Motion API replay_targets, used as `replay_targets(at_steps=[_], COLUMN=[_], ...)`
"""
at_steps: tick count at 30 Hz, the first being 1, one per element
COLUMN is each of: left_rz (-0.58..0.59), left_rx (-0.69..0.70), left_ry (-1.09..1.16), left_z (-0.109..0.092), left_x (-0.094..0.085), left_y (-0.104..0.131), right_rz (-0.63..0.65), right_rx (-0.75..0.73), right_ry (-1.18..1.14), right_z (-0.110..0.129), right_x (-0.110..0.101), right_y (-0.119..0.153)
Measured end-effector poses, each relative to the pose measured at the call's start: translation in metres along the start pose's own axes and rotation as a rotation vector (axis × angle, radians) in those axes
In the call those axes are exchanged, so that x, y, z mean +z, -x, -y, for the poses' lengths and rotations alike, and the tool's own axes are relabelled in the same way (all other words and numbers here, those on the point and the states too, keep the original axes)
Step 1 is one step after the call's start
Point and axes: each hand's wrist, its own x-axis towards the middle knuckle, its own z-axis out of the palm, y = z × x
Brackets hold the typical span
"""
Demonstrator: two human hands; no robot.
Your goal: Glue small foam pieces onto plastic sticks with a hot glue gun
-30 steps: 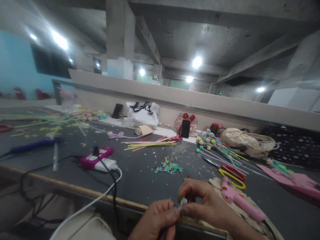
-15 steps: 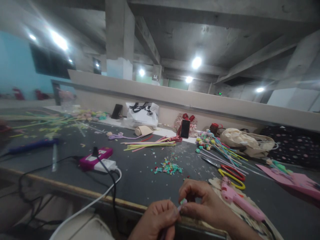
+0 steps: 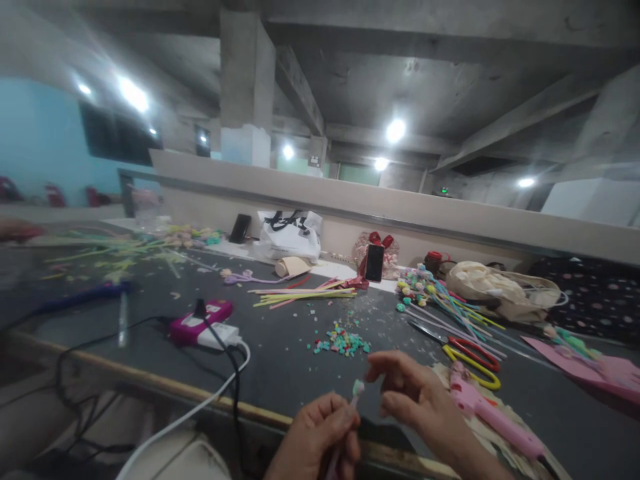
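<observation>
My left hand (image 3: pixel 323 433) is closed around a thin pale lilac stem at the table's front edge. At the top of that stem sits a small knob of pale green and pink bits (image 3: pixel 359 387). Just to its right, my right hand (image 3: pixel 415 400) is open, thumb and fingers apart, with nothing visible between them. Ahead of both hands lies a loose pile of tiny green, red and yellow pieces (image 3: pixel 345 340). A pink glue gun (image 3: pixel 493 417) rests beside my right wrist.
Red-and-yellow scissors (image 3: pixel 473 357) lie right of the pile, near finished-looking coloured stems (image 3: pixel 425 287). Loose strips (image 3: pixel 305 293) lie farther back. A magenta power strip (image 3: pixel 200 323) with cables sits left. A phone (image 3: pixel 374 262) and white bag (image 3: pixel 290 233) stand by the partition.
My right hand has let go of the stem's tip and moved right, its fingers spreading. My left hand still grips the stem. The whole view has shifted slightly.
</observation>
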Motion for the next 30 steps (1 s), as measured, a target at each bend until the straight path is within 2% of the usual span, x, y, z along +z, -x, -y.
replay_targets(at_steps=[2, 5, 9, 13, 18, 24, 30], left_rz=[-0.118, -0.202, -0.163, -0.125, -0.112, -0.319, -0.379], left_rx=[0.054, 0.126, 0.159, 0.216, 0.232, 0.307, 0.329], left_ry=[0.050, 0.187, 0.385, 0.421, 0.429, 0.305, 0.153], left_z=[-0.004, -0.009, -0.013, -0.013, -0.007, -0.004, -0.007], left_x=[0.001, 0.004, 0.006, 0.002, -0.006, -0.010, -0.010], left_y=[0.001, 0.004, 0.009, 0.009, -0.001, -0.007, -0.004], right_rz=[-0.086, -0.086, -0.033, -0.008, -0.073, -0.087, -0.135], right_rx=[0.066, 0.102, 0.057, 0.044, 0.084, 0.080, 0.062], right_ry=[-0.096, -0.241, -0.485, -0.626, -0.505, -0.370, -0.231], right_z=[-0.008, -0.023, -0.030, -0.031, -0.042, -0.038, -0.043], right_x=[0.007, 0.029, 0.064, 0.081, 0.084, 0.085, 0.083], right_y=[0.001, 0.001, -0.006, -0.016, -0.019, -0.013, -0.010])
